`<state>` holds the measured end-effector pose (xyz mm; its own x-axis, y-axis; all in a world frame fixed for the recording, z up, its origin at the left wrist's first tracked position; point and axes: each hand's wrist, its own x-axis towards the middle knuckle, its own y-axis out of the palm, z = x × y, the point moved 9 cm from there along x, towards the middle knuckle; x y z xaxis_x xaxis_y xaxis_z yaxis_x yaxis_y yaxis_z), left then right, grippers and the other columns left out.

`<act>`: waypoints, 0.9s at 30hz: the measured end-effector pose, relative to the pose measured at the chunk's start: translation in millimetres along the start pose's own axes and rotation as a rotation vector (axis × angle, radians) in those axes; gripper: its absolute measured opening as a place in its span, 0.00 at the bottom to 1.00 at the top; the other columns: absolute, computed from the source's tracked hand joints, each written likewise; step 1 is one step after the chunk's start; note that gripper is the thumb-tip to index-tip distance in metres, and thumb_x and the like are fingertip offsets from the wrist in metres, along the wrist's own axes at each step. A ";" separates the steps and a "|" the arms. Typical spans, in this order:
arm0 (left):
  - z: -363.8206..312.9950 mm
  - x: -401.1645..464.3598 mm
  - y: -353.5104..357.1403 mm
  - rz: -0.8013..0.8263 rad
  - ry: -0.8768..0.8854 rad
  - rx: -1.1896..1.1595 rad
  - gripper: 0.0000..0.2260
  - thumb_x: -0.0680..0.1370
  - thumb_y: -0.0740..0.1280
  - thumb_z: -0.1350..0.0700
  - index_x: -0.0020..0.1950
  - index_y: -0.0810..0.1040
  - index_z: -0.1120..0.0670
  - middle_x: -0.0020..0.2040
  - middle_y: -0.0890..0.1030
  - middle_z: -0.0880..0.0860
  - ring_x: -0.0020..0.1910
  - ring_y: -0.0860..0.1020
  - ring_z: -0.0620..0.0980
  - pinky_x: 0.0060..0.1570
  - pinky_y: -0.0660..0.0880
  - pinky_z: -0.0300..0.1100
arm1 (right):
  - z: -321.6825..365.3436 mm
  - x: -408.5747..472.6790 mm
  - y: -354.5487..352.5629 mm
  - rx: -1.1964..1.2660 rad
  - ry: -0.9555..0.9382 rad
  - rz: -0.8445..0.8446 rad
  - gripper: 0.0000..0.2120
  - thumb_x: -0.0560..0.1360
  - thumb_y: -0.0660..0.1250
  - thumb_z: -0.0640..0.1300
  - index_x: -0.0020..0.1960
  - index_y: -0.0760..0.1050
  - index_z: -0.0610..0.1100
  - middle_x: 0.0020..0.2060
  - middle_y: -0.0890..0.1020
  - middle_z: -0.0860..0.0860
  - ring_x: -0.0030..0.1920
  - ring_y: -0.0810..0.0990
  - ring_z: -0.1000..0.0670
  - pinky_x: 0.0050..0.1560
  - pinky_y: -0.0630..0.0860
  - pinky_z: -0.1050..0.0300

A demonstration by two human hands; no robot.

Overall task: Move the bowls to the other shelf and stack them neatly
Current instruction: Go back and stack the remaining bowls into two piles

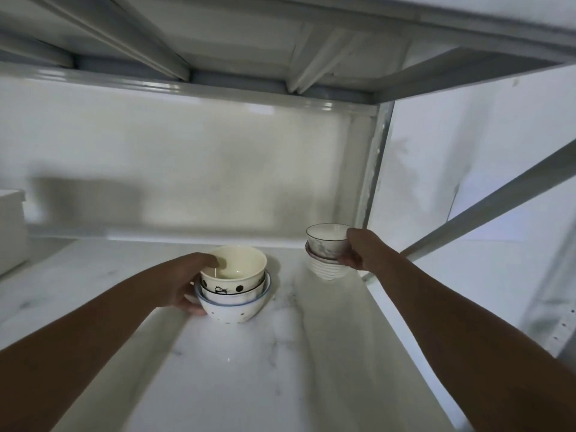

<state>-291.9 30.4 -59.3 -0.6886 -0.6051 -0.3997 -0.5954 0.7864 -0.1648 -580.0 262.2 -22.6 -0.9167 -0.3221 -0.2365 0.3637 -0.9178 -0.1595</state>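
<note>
Head view: we see both arms reaching onto a white marbled shelf (280,353), each hand on its own stack of bowls. Left hand (187,285) grips the left stack (232,291) near the middle of the shelf, thumb hooked over the rim of the cream bowl (233,266) on top, fingers wrapped under the side of the dotted bowl (230,310) at the bottom. Between them sits a panda-print bowl (224,289). All three nest, a bit tilted. Right hand (355,251) is closed on the right stack (327,254) by the shelf's right edge, close to the metal upright (371,169): a dark-rimmed bowl (325,240) on top, a ribbed bowl (327,269) at the bottom, one more rim just showing between. All bowls look empty, as far as the interiors show; only the two top ones are visible inside. We can't tell whether this is the source shelf or the target one. We judge the task midway: bowls are grouped into two piles, not yet one tidy stack. Left to do, likely: merge or straighten the piles, then let go. A white box (11,229) sits at the shelf's left edge, well apart.
</note>
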 end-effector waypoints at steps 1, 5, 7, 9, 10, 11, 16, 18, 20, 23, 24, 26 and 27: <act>0.8 -0.9 0.1 0.014 0.001 -0.020 0.12 0.76 0.65 0.51 0.53 0.75 0.58 0.43 0.75 0.57 0.34 0.76 0.54 0.35 0.79 0.49 | -1.1 -0.8 -1.4 -0.023 0.008 -0.008 0.13 0.76 0.58 0.41 0.59 0.72 0.41 0.43 0.79 0.41 0.31 0.80 0.43 0.19 0.73 0.64; 5.5 -1.5 0.9 0.070 0.044 -0.089 0.21 0.75 0.66 0.42 0.60 0.77 0.56 0.54 0.79 0.60 0.48 0.79 0.59 0.48 0.80 0.60 | 1.3 -6.0 -7.8 -0.153 -0.028 -0.056 0.10 0.74 0.56 0.42 0.50 0.72 0.40 0.29 0.75 0.43 0.17 0.72 0.50 0.20 0.62 0.69; 7.7 -2.7 2.5 0.104 0.081 -0.121 0.23 0.75 0.65 0.38 0.62 0.77 0.53 0.59 0.80 0.59 0.54 0.80 0.59 0.53 0.79 0.61 | 0.0 -7.7 -9.7 -0.162 -0.049 -0.068 0.09 0.75 0.56 0.43 0.46 0.72 0.40 0.27 0.74 0.44 0.20 0.70 0.49 0.20 0.61 0.68; 10.9 -4.1 5.7 0.181 0.129 -0.134 0.26 0.74 0.64 0.35 0.63 0.78 0.50 0.60 0.81 0.56 0.59 0.80 0.57 0.55 0.78 0.59 | -1.3 -7.0 -14.4 -0.138 -0.085 -0.106 0.12 0.77 0.55 0.48 0.44 0.71 0.40 0.29 0.75 0.43 0.23 0.70 0.48 0.20 0.63 0.67; 11.7 -6.7 8.9 0.234 0.160 -0.120 0.27 0.72 0.65 0.33 0.64 0.78 0.49 0.61 0.82 0.53 0.61 0.80 0.55 0.56 0.78 0.57 | -1.3 -7.0 -18.8 -0.155 -0.119 -0.150 0.15 0.78 0.53 0.49 0.43 0.71 0.40 0.32 0.77 0.42 0.25 0.73 0.46 0.22 0.67 0.65; 12.9 -10.1 12.0 0.283 0.198 -0.100 0.29 0.70 0.68 0.33 0.65 0.77 0.48 0.62 0.81 0.52 0.62 0.79 0.52 0.57 0.78 0.55 | -0.8 -6.1 -24.1 -0.207 -0.171 -0.205 0.17 0.78 0.49 0.49 0.43 0.71 0.40 0.36 0.79 0.40 0.29 0.76 0.44 0.26 0.72 0.61; 16.2 -23.3 19.8 0.350 0.407 0.018 0.39 0.63 0.80 0.47 0.71 0.68 0.46 0.66 0.78 0.47 0.65 0.76 0.46 0.64 0.74 0.50 | -19.1 -1.8 -19.2 -0.429 -0.368 -0.267 0.16 0.79 0.56 0.44 0.60 0.73 0.36 0.53 0.78 0.42 0.52 0.78 0.41 0.46 0.71 0.52; 10.1 -32.4 27.7 0.308 0.506 0.106 0.35 0.67 0.79 0.57 0.70 0.68 0.46 0.64 0.79 0.46 0.64 0.77 0.45 0.61 0.76 0.45 | -27.6 -4.2 -3.1 -0.186 -0.379 -0.124 0.26 0.66 0.64 0.41 0.64 0.70 0.36 0.48 0.77 0.46 0.50 0.78 0.42 0.45 0.74 0.50; -3.2 -44.5 33.8 0.234 0.619 0.081 0.32 0.65 0.78 0.67 0.63 0.72 0.46 0.57 0.83 0.43 0.56 0.80 0.40 0.51 0.77 0.34 | -34.0 -0.1 10.6 0.002 -0.369 0.015 0.32 0.55 0.62 0.36 0.60 0.66 0.40 0.43 0.73 0.51 0.43 0.74 0.48 0.36 0.70 0.57; -11.4 -50.8 38.5 0.149 0.716 0.071 0.31 0.63 0.76 0.73 0.57 0.73 0.47 0.50 0.84 0.38 0.49 0.81 0.35 0.45 0.76 0.28 | -32.8 7.1 20.3 0.029 -0.425 0.109 0.39 0.51 0.72 0.34 0.61 0.64 0.44 0.48 0.74 0.52 0.47 0.75 0.50 0.43 0.76 0.53; -12.6 -52.6 39.4 0.139 0.726 0.059 0.31 0.64 0.75 0.76 0.57 0.73 0.47 0.48 0.84 0.37 0.48 0.81 0.34 0.44 0.75 0.27 | -31.8 7.6 21.4 0.048 -0.444 0.130 0.43 0.51 0.76 0.34 0.62 0.63 0.45 0.50 0.75 0.52 0.49 0.76 0.52 0.47 0.78 0.51; -14.0 -55.0 38.9 0.136 0.742 0.051 0.29 0.67 0.72 0.76 0.57 0.74 0.48 0.49 0.85 0.39 0.48 0.82 0.36 0.44 0.75 0.28 | -31.6 7.6 24.4 0.055 -0.457 0.169 0.44 0.53 0.82 0.31 0.63 0.64 0.46 0.52 0.76 0.54 0.50 0.77 0.55 0.47 0.79 0.57; -14.3 -55.8 38.9 0.147 0.748 0.047 0.27 0.67 0.72 0.76 0.57 0.75 0.49 0.50 0.85 0.42 0.49 0.82 0.37 0.45 0.76 0.29 | -29.9 5.7 25.9 0.061 -0.465 0.189 0.38 0.57 0.82 0.28 0.59 0.68 0.47 0.50 0.77 0.54 0.49 0.78 0.55 0.44 0.79 0.61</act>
<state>-282.5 93.0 -30.5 -0.8662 -0.4040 0.2940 -0.4695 0.8594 -0.2024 -570.9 243.5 -56.7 -0.8175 -0.5407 0.1983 0.5330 -0.8407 -0.0951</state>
